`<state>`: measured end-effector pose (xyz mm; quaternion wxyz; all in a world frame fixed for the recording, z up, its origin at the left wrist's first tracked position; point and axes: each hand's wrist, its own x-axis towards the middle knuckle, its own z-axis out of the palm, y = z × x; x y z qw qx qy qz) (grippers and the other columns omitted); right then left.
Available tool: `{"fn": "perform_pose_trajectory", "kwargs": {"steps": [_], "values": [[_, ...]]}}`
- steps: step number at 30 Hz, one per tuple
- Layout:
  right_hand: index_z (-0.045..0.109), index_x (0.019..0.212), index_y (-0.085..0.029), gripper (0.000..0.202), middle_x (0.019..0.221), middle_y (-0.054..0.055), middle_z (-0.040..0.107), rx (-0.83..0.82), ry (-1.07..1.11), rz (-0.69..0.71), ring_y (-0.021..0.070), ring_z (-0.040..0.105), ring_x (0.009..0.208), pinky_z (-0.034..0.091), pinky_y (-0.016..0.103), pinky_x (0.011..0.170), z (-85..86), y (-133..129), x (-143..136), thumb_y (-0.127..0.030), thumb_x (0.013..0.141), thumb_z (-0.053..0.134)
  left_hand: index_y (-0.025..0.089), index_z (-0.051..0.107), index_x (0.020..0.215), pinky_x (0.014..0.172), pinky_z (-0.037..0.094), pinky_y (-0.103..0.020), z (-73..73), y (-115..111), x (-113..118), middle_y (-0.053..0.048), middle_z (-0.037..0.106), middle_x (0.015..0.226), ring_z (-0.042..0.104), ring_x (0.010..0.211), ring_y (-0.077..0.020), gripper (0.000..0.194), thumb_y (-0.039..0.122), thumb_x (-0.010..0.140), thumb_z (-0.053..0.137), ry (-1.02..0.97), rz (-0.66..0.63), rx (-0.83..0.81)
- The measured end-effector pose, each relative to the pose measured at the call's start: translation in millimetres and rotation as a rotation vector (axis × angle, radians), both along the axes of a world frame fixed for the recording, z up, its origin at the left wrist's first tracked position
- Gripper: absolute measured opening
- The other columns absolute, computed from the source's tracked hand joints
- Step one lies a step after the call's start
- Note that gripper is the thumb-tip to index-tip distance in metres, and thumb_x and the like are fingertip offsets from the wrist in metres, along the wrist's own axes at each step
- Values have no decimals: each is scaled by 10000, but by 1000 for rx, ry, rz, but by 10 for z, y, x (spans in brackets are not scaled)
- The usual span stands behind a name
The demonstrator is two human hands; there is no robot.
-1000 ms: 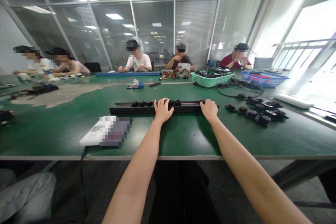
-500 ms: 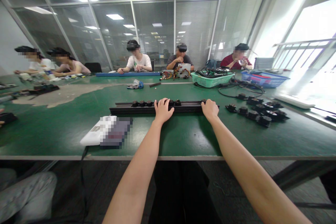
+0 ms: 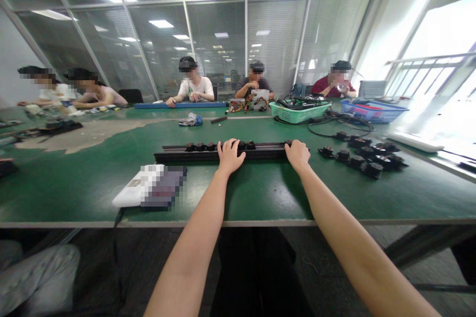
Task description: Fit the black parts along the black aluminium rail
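A long black rail (image 3: 174, 155) lies crosswise on the green table (image 3: 260, 198), with several small black parts (image 3: 200, 146) seated in a row along it. My left hand (image 3: 230, 155) rests over the rail's middle, fingers spread across the parts and thumb on the near edge. At the rail's right end, my right hand (image 3: 297, 153) is closed around a small black part, of which only a bit shows by the fingertips.
Several loose black parts (image 3: 357, 161) lie to the right. A white device and dark pad (image 3: 136, 187) are at the left front. Farther back stand a green basket (image 3: 299, 115), a blue basket (image 3: 375, 113) and cables. People sit across the table.
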<state>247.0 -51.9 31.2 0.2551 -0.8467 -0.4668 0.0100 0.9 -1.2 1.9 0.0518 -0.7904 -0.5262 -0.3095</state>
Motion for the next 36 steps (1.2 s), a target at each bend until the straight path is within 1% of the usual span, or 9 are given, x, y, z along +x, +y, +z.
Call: {"fn": "perform_pose_trajectory", "kwargs": {"steps": [5,9,17,25,32,36], "values": [[680,1230,-105,404,1233,242,685,-21,15,12,310,687,1153,530,398,960,3,15,32,-394,1014,499,235,559,1420,1304,65,-555,9,-12,5,-94,534,1512,426,1449,-279,530,400,916,533,5,1,-8],[683,1227,-108,402,1240,240,683,-30,22,12,320,685,1156,531,409,959,16,17,42,-397,1011,505,255,562,1415,1304,73,-553,9,-9,1,-88,535,1511,429,1448,-278,519,402,918,533,9,8,-4],[683,1222,-106,395,1241,247,681,-39,17,10,311,684,1158,530,405,955,26,3,17,-378,1021,479,278,557,1421,1303,77,-552,9,-3,0,-80,534,1508,428,1448,-282,522,401,914,543,7,9,-6],[680,1228,-96,406,1253,252,673,-33,36,-1,336,681,1161,532,434,961,21,3,31,-381,1017,483,263,558,1418,1306,64,-546,-7,13,-4,-83,538,1505,431,1446,-274,522,404,916,538,-1,-1,0],[662,1228,-91,387,1237,251,678,-29,20,-19,316,685,1154,532,414,954,1,11,46,-355,1023,468,279,558,1418,1304,73,-550,-8,11,-2,-75,535,1507,429,1448,-281,517,404,916,537,7,4,5],[662,1227,-92,384,1227,248,685,-32,20,-30,315,686,1152,532,414,949,3,15,72,-346,1023,458,263,559,1420,1305,73,-552,-12,15,-3,-85,537,1504,433,1444,-284,528,404,912,540,-3,-1,5]]}}
